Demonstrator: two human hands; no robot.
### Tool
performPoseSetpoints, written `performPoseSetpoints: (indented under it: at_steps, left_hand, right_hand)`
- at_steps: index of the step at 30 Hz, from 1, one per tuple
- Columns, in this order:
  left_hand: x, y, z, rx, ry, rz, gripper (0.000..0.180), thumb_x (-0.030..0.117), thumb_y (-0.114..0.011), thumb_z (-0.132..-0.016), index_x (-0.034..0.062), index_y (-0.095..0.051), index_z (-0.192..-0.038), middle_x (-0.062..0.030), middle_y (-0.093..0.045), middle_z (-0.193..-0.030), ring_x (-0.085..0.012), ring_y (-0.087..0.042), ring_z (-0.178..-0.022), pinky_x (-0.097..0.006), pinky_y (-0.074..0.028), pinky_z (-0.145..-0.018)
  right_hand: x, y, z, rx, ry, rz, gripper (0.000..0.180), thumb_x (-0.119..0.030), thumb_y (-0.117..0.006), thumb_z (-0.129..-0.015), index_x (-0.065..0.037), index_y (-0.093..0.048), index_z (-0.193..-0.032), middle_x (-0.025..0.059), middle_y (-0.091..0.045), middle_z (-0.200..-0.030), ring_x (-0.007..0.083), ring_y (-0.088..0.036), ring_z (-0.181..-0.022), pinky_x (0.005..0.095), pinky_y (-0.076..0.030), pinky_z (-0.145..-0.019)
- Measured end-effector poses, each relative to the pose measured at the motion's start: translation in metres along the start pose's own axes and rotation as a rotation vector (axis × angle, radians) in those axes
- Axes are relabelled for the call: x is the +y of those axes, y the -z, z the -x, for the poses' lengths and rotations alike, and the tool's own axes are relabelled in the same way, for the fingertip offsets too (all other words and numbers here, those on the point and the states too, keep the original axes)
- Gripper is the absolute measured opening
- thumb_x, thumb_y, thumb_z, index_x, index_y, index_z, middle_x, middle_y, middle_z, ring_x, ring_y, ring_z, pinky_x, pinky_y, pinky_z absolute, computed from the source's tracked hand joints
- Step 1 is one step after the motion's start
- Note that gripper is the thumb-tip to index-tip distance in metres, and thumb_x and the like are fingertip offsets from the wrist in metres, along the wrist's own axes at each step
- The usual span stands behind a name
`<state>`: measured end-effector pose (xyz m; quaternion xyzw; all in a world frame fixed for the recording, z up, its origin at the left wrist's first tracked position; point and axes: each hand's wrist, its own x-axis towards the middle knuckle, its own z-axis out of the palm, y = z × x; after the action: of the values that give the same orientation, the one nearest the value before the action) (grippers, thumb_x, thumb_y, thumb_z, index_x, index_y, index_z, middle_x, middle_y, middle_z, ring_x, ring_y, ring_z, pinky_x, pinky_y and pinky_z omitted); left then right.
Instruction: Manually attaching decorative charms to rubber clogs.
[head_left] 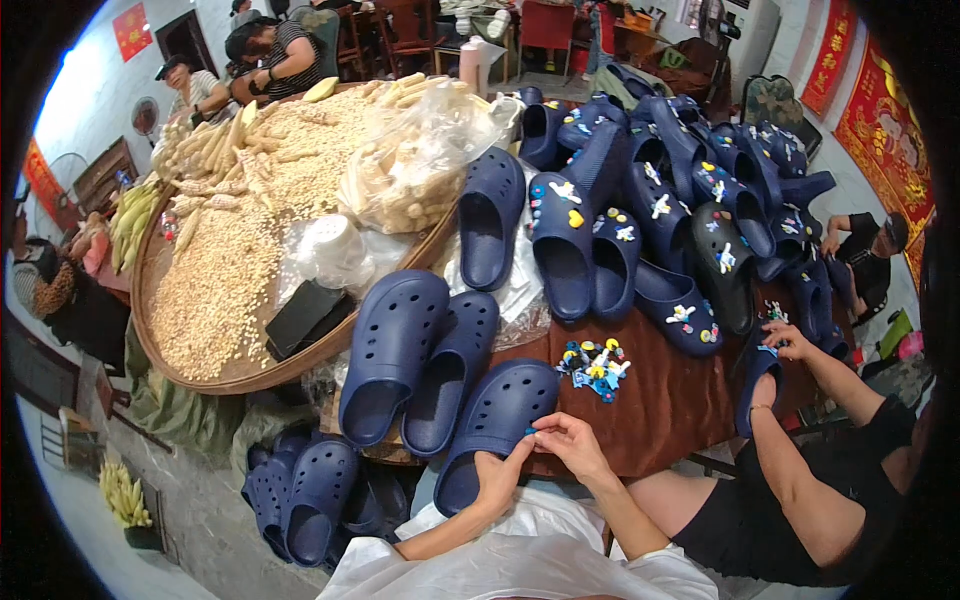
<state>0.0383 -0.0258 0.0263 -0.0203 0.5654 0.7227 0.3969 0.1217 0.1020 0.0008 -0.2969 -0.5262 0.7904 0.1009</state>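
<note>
A navy clog (505,405) with holes in its upper lies tilted at the near edge of the table. My left hand (497,480) grips it, its fingers reaching into the foot opening and partly hidden there. At the clog's right side, my right hand (575,446) pinches a small blue shoe charm (531,432) against the upper; its exact shape is too small to tell. Just beyond my right hand sits a pile of loose charms (596,370) in blue, yellow, white and black. Two plain navy clogs, one larger (396,335) and one narrower (455,365), lie to the left.
Many charm-decorated clogs (660,215) are heaped at the far right on the brown cloth (660,410). A round tray (300,372) of corn kernels, cobs and a black phone (310,318) stands left. More clogs (318,490) lie low left. A co-worker's hands (785,345) handle another clog at right.
</note>
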Motion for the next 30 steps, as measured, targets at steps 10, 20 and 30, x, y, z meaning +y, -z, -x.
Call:
performPoseSetpoints:
  at_steps: [10, 20, 30]
  left_hand:
    - [-0.015, 0.008, -0.016, -0.029, 0.108, 0.126, 0.026, 0.009, -0.072, -0.087, 0.0001, -0.065, -0.110, -0.0059, -0.068, -0.106, -0.0123, -0.066, -0.093, -0.027, -0.052, -0.082]
    - [-0.019, 0.008, -0.026, -0.005, 0.079, 0.093, 0.046, 0.016, -0.079, -0.081, -0.0007, -0.058, -0.118, -0.0053, -0.064, -0.111, -0.0140, -0.059, -0.098, -0.029, -0.047, -0.090]
    - [-0.012, 0.011, -0.027, -0.061, 0.120, 0.092, 0.055, 0.020, -0.080, -0.081, -0.0024, -0.054, -0.124, -0.0079, -0.062, -0.116, -0.0163, -0.058, -0.106, -0.030, -0.046, -0.094]
  right_hand:
    - [0.014, -0.003, -0.007, 0.027, 0.156, 0.091, 0.019, 0.002, -0.066, -0.092, 0.002, -0.061, -0.111, 0.0042, -0.062, -0.094, 0.0072, -0.061, -0.081, 0.0219, -0.054, -0.077]
    - [0.011, 0.053, -0.010, 0.591, 0.607, 1.032, 0.022, -0.006, -0.066, -0.087, -0.001, -0.062, -0.108, 0.0138, -0.056, -0.103, 0.0311, -0.057, -0.095, 0.0407, -0.046, -0.084]
    - [0.017, 0.076, -0.018, 0.729, 0.602, 1.153, 0.027, -0.008, -0.068, -0.086, 0.000, -0.056, -0.109, 0.0187, -0.051, -0.107, 0.0380, -0.052, -0.101, 0.0450, -0.042, -0.086]
